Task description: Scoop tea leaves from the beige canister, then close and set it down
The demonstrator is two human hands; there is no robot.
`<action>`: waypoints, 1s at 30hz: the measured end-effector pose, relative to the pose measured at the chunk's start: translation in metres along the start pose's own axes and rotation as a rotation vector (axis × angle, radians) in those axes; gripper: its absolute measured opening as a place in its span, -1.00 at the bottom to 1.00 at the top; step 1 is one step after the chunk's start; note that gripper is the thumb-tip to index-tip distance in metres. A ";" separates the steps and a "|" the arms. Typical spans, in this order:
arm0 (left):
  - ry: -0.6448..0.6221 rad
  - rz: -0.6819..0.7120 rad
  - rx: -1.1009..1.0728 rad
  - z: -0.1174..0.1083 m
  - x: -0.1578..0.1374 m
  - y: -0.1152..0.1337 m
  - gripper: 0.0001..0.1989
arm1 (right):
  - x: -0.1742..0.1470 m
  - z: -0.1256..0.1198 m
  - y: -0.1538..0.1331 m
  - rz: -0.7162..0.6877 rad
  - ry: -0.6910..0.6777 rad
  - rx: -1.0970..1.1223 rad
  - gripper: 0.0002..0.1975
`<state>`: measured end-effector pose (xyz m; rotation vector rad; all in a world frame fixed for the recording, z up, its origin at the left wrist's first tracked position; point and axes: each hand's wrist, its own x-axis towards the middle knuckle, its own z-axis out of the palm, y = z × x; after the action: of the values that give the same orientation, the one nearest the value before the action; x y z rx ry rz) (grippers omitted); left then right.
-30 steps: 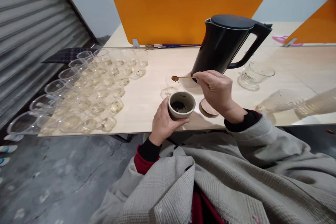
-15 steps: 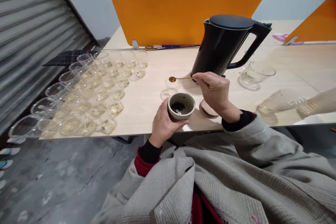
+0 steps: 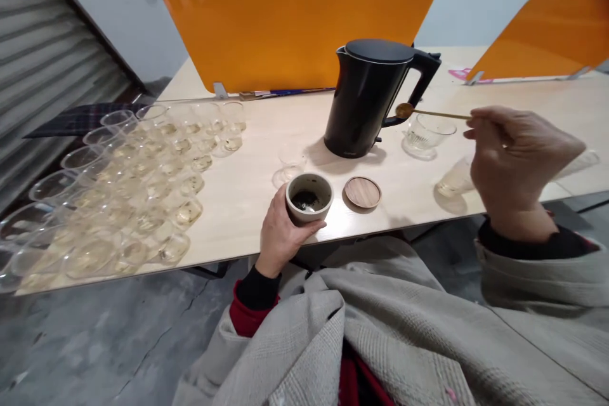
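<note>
Surface: a pale wooden table [image 3: 266, 177] is carrying a black kettle [image 3: 366, 98].
Left hand [image 3: 278, 231]: gripping a grey cup [image 3: 308, 196] in front of the kettle.
Right hand [image 3: 516, 165]: pinching a gold spoon [image 3: 428, 112], raised right of the kettle.

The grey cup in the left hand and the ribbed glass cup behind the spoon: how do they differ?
The grey cup is opaque, while the ribbed glass cup is clear. The grey cup holds dark leaves; nothing shows in the glass cup. The left hand grips the grey cup at the table edge; the glass cup stands untouched beside the kettle, behind the spoon in the right hand. Both stand upright.
</note>
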<state>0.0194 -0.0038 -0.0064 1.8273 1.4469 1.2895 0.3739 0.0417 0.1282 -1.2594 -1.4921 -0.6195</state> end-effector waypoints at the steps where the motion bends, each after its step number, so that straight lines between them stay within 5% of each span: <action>1: 0.003 -0.001 0.006 0.000 0.000 0.000 0.01 | 0.004 -0.002 0.017 -0.007 -0.031 -0.107 -0.75; 7: 0.000 -0.002 0.026 0.001 -0.001 0.002 0.02 | 0.024 0.038 0.084 0.255 -0.326 -0.553 -0.88; 13: 0.000 0.015 0.021 0.000 -0.001 0.001 0.02 | 0.040 0.074 0.086 0.453 -0.586 -0.626 -0.93; 18: -0.004 0.021 0.015 0.001 -0.002 0.000 0.03 | 0.039 0.081 0.079 0.522 -0.732 -0.663 -0.89; 21: -0.005 0.022 0.020 0.001 -0.002 0.000 0.02 | 0.029 0.067 0.067 0.378 -0.805 -0.668 -0.70; 24: -0.001 0.025 0.032 0.001 -0.002 0.001 0.03 | 0.013 0.046 0.044 0.115 -0.727 -0.601 -0.57; 27: 0.003 0.032 0.041 0.002 -0.002 0.001 0.04 | -0.009 0.033 0.015 0.011 -0.661 -0.477 -0.50; 30: 0.007 0.051 0.058 0.003 -0.002 0.003 0.04 | -0.044 0.033 -0.010 -0.083 -0.834 -0.169 -0.37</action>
<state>0.0230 -0.0064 -0.0065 1.9108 1.4647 1.2917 0.3486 0.0504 0.0796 -1.7064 -2.2088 -0.2691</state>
